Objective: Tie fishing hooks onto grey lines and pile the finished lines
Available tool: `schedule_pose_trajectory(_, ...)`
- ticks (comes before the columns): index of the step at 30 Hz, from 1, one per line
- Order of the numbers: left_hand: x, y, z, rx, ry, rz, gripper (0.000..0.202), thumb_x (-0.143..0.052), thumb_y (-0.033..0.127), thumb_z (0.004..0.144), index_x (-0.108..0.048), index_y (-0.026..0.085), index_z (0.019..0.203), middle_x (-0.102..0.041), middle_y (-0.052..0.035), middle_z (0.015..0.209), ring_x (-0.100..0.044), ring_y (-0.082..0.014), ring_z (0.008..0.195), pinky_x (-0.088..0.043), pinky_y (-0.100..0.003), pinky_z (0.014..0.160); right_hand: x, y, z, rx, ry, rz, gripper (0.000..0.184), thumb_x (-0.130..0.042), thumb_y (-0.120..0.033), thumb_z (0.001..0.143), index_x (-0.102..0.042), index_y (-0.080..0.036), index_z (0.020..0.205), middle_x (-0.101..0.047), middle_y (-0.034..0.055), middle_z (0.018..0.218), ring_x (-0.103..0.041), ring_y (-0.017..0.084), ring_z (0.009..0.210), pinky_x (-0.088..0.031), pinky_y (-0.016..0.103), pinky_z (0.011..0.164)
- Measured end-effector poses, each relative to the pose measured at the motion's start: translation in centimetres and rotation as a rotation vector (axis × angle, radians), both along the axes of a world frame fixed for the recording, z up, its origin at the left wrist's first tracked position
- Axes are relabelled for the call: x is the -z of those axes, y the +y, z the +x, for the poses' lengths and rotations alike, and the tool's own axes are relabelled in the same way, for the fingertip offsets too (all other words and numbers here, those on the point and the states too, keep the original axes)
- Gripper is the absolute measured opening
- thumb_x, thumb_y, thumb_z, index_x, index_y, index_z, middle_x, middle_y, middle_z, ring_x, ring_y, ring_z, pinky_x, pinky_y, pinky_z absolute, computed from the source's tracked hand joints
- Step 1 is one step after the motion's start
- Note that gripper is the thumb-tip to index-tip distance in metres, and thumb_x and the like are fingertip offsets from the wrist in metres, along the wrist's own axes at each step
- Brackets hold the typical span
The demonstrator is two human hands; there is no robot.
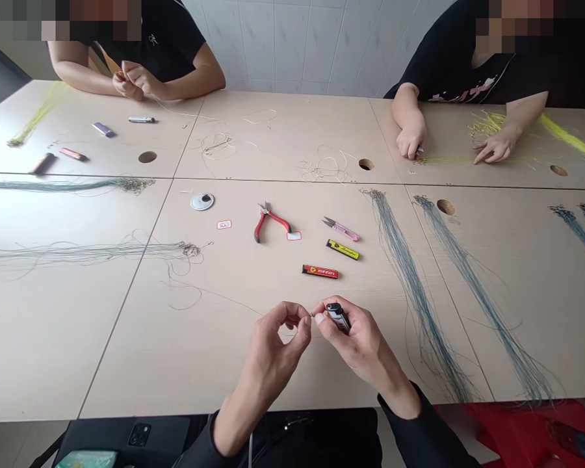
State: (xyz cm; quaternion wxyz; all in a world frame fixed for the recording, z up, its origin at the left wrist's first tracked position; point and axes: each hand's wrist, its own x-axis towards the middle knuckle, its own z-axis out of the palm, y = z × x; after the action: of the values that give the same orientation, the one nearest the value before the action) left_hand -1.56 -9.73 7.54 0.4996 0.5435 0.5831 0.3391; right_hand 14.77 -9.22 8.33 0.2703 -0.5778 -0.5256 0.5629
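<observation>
You're pinching a tiny piece (312, 315), too small to identify, between left hand (283, 338) and right hand (361, 338) fingertips, right also clasping a black lighter (338, 317), thin thread (234, 301) trailing left of the grip, so keeping both steady is probably helping.

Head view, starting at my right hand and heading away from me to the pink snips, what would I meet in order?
Right hand holding a black-topped lighter → red lighter → yellow lighter → pink snips.
</observation>
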Motion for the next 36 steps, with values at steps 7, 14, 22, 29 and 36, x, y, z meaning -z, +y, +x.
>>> schedule_pose_trajectory(7,0.0,-0.1,-0.2,0.033,-0.022,0.006,0.017,-0.059,0.033,0.092,-0.065,0.019,0.084,-0.068,-0.0007,0.079,-0.060,-0.0144,0.074,-0.049,-0.028,0.074,0.3,-0.1,0.1,-0.007,-0.042,0.003,0.029,-0.056,-0.047,0.092,-0.061,-0.019,0.085,-0.043,-0.0045,0.061,-0.035,0.010,0.054,-0.031,0.023,0.049)
schedule_pose_trajectory(14,0.1,-0.1,-0.4,0.064,-0.015,0.014,0.014,-0.060,0.029,0.091,-0.065,0.019,0.084,-0.069,-0.0002,0.079,-0.060,-0.0138,0.075,-0.047,-0.027,0.074,0.0,-0.1,0.2,-0.035,-0.022,0.013,0.021,-0.056,-0.038,0.093,-0.060,-0.019,0.083,-0.042,-0.0052,0.062,-0.033,0.009,0.055,-0.029,0.023,0.050)
schedule_pose_trajectory(22,-0.1,-0.1,0.1,0.016,-0.016,-0.002,0.013,-0.059,0.027,0.087,-0.061,0.018,0.078,-0.065,0.0005,0.074,-0.056,-0.0135,0.072,-0.046,-0.027,0.072,0.4,-0.2,0.1,-0.021,-0.009,0.001,0.024,-0.055,-0.040,0.093,-0.057,-0.019,0.083,-0.039,-0.0050,0.063,-0.032,0.010,0.055,-0.029,0.023,0.050)
schedule_pose_trajectory(29,0.1,-0.2,0.2,-0.022,-0.094,-0.005,0.010,-0.059,0.025,0.087,-0.060,0.019,0.079,-0.065,0.0011,0.076,-0.059,-0.0133,0.075,-0.047,-0.026,0.075,0.3,-0.6,-0.3,0.043,0.116,-0.119,0.049,-0.036,-0.060,0.098,-0.049,-0.019,0.074,-0.032,-0.0039,0.062,-0.029,0.010,0.056,-0.028,0.024,0.051)
schedule_pose_trajectory(36,0.2,-0.4,0.3,-0.025,-0.159,-0.029,0.012,-0.060,0.027,0.090,-0.060,0.019,0.082,-0.068,0.0009,0.075,-0.064,-0.0139,0.075,-0.049,-0.026,0.075,0.9,-1.0,-2.0,0.137,0.149,-0.161,0.055,-0.031,-0.060,0.098,-0.034,-0.020,0.061,-0.028,-0.0029,0.058,-0.027,0.010,0.055,-0.023,0.026,0.051)
